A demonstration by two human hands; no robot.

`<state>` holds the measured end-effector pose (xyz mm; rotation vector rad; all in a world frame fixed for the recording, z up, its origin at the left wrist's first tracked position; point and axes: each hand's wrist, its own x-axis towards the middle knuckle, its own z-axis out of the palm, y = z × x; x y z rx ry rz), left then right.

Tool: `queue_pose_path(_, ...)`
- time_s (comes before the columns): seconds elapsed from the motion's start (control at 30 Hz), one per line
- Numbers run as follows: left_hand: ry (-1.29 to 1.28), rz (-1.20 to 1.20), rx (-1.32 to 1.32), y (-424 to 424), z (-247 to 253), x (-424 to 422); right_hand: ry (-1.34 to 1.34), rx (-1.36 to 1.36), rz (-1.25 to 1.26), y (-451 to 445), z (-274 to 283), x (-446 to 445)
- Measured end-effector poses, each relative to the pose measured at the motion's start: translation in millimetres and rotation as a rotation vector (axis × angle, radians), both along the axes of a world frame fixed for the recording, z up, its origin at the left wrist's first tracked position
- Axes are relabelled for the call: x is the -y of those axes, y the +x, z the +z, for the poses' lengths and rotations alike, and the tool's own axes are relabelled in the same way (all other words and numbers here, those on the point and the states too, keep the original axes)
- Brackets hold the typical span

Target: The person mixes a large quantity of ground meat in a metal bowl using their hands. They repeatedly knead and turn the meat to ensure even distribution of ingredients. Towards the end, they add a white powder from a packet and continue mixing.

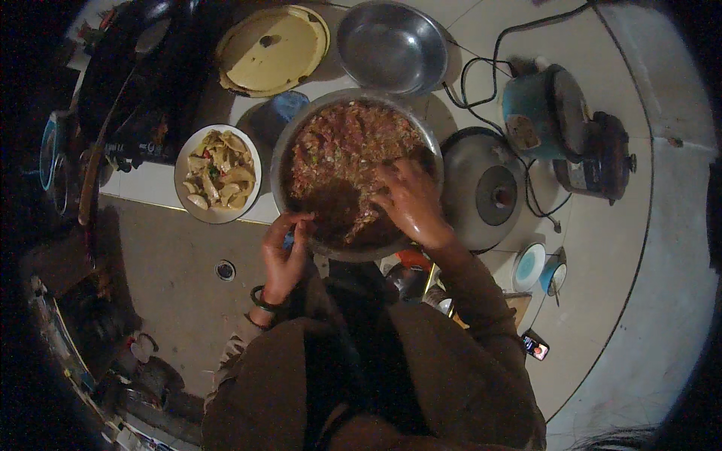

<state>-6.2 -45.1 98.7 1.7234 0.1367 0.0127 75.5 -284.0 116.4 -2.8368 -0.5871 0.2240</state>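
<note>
A wide metal basin [284,127] stands before me on the tiled counter, partly filled with a minced meat mixture [338,141] flecked with pale and green bits. The mixture lies thickest on the far side; a brown, sauce-like layer shows nearer me. My right hand [410,197] is in the basin at its right side, fingers spread and bent, the fingertips in the mixture. At the near left rim, my left hand [285,248] grips the basin's edge between thumb and fingers, a dark bangle on its wrist.
A plate [181,194] of cooked sliced food is left of the basin. Behind stand a yellow enamel tray [254,62] and an empty metal bowl [389,51]. A lid [465,197], rice cooker [536,113], black cable [496,34], small bowls and phone [535,345] lie right; a wok [152,73] left.
</note>
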Motion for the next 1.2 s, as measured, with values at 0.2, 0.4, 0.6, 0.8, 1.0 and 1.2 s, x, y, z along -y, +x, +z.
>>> queue_pose_path(0.2, -0.224, 0.07, -0.123, -2.3, -14.8, -2.0, -0.424, -0.094, -0.214, -34.5, -48.9, 16.2)
queue_pose_path(0.4, -0.31, -0.012, -0.121, -0.8, -26.4, -6.8, -0.232, -0.4, -0.142, -11.0, -28.6, -9.4)
queue_pose_path(0.6, -0.291, -0.027, -0.122, 2.7, -19.4, -10.5, 0.352, -0.287, -0.192, -19.6, -11.1, -11.2)
queue_pose_path(0.8, -0.346, -0.016, -0.133, 3.1, -16.2, -10.3, 0.809, -0.416, -0.214, -29.1, -6.2, 8.0)
queue_pose_path(1.0, -0.325, 0.011, -0.169, 0.9, -24.4, -10.6, 0.923, -0.658, 0.125, -27.9, 124.7, -2.4)
queue_pose_path(1.2, -0.282, 0.07, -0.166, -2.8, -15.9, -5.0, 1.149, -0.859, 0.371, -15.8, 144.2, -2.1)
